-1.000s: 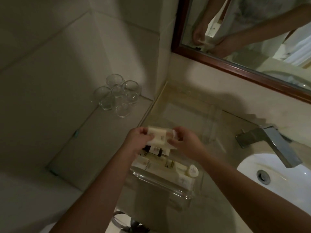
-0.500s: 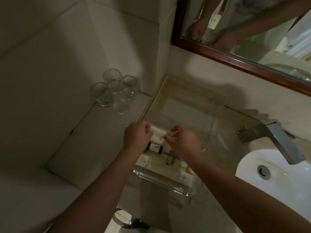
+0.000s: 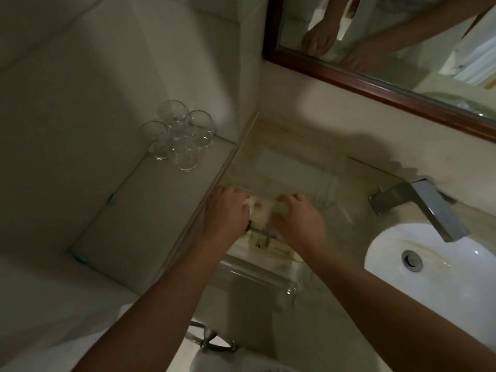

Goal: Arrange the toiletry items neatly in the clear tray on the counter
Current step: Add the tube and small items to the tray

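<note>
A clear tray (image 3: 268, 275) sits on the counter left of the sink. Cream toiletry packets (image 3: 268, 244) lie in its near part, partly hidden by my wrists. Between my hands is a small cream packet (image 3: 260, 212), low over the tray's middle. My left hand (image 3: 226, 212) grips its left end and my right hand (image 3: 299, 218) its right end. A dark-capped item shows just under my left hand's fingers. The picture is blurred, so finger detail is unclear.
Several empty glasses (image 3: 178, 139) stand on a ledge at the back left. A metal tap (image 3: 421, 204) overhangs the white basin (image 3: 434, 272) on the right. A wood-framed mirror (image 3: 375, 84) hangs above. A metal ring holder (image 3: 209, 340) sticks out below the counter's front edge.
Both hands have lowered the cream packet from above the tray down toward the items inside it, moving slightly away from me.
</note>
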{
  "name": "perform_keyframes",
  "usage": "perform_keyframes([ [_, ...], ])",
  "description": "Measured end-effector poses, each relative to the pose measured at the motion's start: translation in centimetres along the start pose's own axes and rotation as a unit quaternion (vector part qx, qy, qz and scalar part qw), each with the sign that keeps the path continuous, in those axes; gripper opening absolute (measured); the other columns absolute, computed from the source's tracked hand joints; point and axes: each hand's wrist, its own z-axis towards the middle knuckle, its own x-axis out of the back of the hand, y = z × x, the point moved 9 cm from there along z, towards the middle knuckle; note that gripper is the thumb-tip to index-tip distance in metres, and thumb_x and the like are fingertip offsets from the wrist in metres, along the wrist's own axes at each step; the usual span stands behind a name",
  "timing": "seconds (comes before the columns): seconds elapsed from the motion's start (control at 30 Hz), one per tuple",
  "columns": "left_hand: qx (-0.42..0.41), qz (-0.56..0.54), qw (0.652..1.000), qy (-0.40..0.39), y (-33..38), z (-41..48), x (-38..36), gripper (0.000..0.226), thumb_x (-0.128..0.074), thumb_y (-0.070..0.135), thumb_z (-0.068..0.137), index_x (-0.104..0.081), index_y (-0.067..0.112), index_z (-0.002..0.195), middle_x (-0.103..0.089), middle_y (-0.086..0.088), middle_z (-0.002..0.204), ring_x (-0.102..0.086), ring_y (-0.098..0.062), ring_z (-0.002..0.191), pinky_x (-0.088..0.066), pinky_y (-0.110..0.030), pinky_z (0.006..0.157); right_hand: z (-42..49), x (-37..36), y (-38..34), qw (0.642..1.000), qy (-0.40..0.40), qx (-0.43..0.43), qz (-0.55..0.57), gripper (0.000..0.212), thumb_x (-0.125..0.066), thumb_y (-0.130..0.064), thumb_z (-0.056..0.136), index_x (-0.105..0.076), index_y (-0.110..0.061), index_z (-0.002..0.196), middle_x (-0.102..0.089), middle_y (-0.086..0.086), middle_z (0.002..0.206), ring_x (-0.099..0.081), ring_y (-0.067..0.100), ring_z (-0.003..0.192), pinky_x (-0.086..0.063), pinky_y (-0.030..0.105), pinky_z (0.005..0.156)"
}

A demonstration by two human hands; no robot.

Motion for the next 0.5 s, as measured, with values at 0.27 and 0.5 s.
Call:
perform_keyframes([
  [0.27,-0.133,-0.057,0.989,-0.044,18.1,-4.2,-4.2,0.024,-0.054,0.021,0.083,-0.066,0.013,0.103,-0.063,-0.010,0.100,-0.058,-0.030,0.093,-0.048,-0.038,0.076,-10.4,7.2,13.5,0.988,0.110,-0.097,0.040,0.039,-0.060,-0.035,0.087,-0.060,-0.026,0.124,-0.063,-0.002,0.117,-0.065,0.019,0.098,-0.054,0.034,0.079],
  [0.5,-0.278,-0.117,0.946,-0.120,39.1,-16.9,-11.9,0.024,-0.050,0.026,0.082,-0.067,0.013,0.094,-0.064,-0.010,0.094,-0.057,-0.029,0.092,-0.049,-0.038,0.080,-30.5,14.8,33.8,0.940,0.210,-0.261,0.065,0.043,-0.058,-0.036,0.088,-0.053,-0.027,0.130,-0.062,-0.002,0.123,-0.065,0.019,0.102,-0.053,0.034,0.084],
])
